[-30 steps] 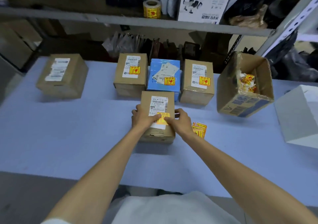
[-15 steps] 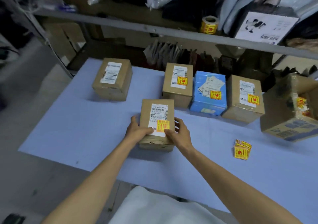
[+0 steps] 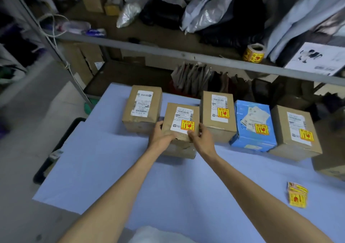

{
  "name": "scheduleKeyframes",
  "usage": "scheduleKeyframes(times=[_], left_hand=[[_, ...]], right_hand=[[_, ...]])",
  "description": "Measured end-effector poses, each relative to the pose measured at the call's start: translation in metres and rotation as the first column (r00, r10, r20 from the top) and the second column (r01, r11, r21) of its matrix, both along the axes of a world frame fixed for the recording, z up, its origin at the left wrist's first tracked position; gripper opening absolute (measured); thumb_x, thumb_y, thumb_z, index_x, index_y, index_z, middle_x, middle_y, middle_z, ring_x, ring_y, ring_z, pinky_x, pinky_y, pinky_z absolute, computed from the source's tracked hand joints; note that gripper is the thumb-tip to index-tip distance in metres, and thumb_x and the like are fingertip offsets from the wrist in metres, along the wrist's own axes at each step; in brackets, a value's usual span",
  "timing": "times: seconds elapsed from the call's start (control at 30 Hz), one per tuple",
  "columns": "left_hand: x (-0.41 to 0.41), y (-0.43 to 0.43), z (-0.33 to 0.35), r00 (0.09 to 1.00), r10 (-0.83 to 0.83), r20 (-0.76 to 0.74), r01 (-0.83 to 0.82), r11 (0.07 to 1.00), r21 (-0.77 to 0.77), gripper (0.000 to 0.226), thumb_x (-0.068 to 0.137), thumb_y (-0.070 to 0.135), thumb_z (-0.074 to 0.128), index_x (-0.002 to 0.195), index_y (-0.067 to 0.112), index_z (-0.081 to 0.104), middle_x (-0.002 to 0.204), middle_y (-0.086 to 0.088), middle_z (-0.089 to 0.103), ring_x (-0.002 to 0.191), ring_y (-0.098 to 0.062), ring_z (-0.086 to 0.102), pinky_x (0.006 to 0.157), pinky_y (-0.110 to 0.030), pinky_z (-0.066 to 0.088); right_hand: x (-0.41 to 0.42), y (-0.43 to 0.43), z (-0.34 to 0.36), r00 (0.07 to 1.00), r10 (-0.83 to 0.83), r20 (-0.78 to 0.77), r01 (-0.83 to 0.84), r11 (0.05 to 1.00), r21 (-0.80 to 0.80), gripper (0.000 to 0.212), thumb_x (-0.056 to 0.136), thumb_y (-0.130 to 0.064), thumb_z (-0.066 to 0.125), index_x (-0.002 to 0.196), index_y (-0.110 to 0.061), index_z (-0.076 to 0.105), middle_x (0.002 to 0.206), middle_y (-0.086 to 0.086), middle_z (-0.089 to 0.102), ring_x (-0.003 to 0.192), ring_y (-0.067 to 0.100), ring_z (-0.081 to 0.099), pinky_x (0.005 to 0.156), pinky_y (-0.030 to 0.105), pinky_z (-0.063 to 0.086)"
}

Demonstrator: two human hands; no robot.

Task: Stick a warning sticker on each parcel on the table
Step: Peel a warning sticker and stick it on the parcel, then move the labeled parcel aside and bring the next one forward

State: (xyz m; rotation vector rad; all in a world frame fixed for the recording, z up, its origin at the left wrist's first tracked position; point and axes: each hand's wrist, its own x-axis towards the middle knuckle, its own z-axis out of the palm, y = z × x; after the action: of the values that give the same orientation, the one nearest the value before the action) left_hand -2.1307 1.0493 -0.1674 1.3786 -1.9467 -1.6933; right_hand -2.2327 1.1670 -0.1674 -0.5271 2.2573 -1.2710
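The left forearm and right forearm are bare, as are the left hand and right hand. A white garment covers the torso.

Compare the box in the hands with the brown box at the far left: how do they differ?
The held box has a yellow warning sticker on its label's corner; the far-left box has none. The left hand and right hand grip the held box's sides; no hand touches the far-left box. The held box lies nearer the person than the far-left box. Both are brown cardboard with white shipping labels.
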Motion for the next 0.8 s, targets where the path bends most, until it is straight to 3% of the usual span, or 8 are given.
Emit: scheduleKeyframes(times=[0.17,0.3,0.4,0.57,0.67,0.73,0.8], left_hand=[[-0.040,-0.041,-0.007,0.993,-0.065,0.094,0.072,0.995,-0.070,0.064,0.070,0.016,0.082,0.124,0.014,0.048,0.125,-0.006,0.061,0.110,-0.025,0.059,0.096,-0.040,0.049],[-0.065,-0.052,-0.013,0.978,-0.092,0.187,0.121,0.981,-0.150,0.059,0.072,0.020,0.081,0.119,0.015,0.045,0.123,-0.005,0.059,0.111,-0.027,0.057,0.092,-0.040,0.050],[-0.076,-0.061,-0.019,0.971,-0.106,0.213,0.143,0.976,-0.165,0.063,0.070,0.020,0.083,0.119,0.014,0.044,0.123,-0.006,0.060,0.111,-0.027,0.057,0.091,-0.041,0.050],[-0.080,-0.073,-0.025,0.959,-0.160,0.234,0.200,0.966,-0.161,0.070,0.063,0.019,0.087,0.118,0.014,0.044,0.122,-0.005,0.060,0.109,-0.025,0.058,0.090,-0.041,0.051],[-0.078,-0.086,-0.014,0.977,-0.168,0.131,0.191,0.963,-0.190,0.065,0.070,0.017,0.082,0.125,0.014,0.047,0.124,-0.004,0.060,0.110,-0.021,0.058,0.094,-0.040,0.050],[-0.071,-0.108,-0.001,0.993,-0.107,0.058,0.120,0.939,-0.323,0.051,0.077,0.016,0.076,0.122,0.014,0.053,0.122,-0.003,0.060,0.111,-0.019,0.057,0.093,-0.035,0.048],[-0.059,-0.135,0.005,0.997,0.017,0.077,0.018,0.899,-0.437,0.043,0.080,0.011,0.070,0.120,0.013,0.055,0.123,-0.007,0.058,0.115,-0.025,0.054,0.094,-0.034,0.045]], right_hand=[[-0.040,-0.040,0.002,0.998,0.015,-0.056,-0.007,0.990,0.142,0.024,0.088,-0.014,0.063,0.111,-0.008,0.057,0.108,0.005,0.066,0.096,0.022,0.062,0.082,0.034,0.052],[-0.063,-0.063,0.000,0.997,0.012,-0.073,0.004,0.979,0.205,0.021,0.084,-0.003,0.060,0.104,-0.006,0.056,0.104,0.008,0.065,0.095,0.027,0.062,0.082,0.041,0.053],[-0.073,-0.072,-0.001,0.997,0.028,-0.073,-0.007,0.964,0.267,0.025,0.079,0.001,0.062,0.102,-0.004,0.054,0.100,0.009,0.063,0.089,0.024,0.059,0.072,0.034,0.049],[-0.077,-0.079,-0.004,0.997,0.030,-0.077,0.001,0.925,0.381,0.026,0.078,0.000,0.065,0.100,-0.005,0.052,0.105,0.012,0.062,0.088,0.023,0.057,0.070,0.029,0.044],[-0.062,-0.088,0.005,0.952,0.117,-0.284,0.021,0.898,0.440,0.038,0.083,-0.006,0.062,0.118,-0.004,0.048,0.120,0.014,0.053,0.102,0.030,0.055,0.081,0.036,0.047],[-0.042,-0.107,0.014,0.872,0.231,-0.432,-0.037,0.910,0.414,0.047,0.085,-0.011,0.061,0.129,-0.004,0.045,0.129,0.015,0.047,0.114,0.034,0.048,0.091,0.041,0.044],[-0.019,-0.132,0.022,0.865,0.308,-0.396,-0.172,0.924,0.342,0.046,0.087,-0.012,0.060,0.129,-0.003,0.046,0.130,0.015,0.048,0.115,0.033,0.046,0.091,0.040,0.042]])
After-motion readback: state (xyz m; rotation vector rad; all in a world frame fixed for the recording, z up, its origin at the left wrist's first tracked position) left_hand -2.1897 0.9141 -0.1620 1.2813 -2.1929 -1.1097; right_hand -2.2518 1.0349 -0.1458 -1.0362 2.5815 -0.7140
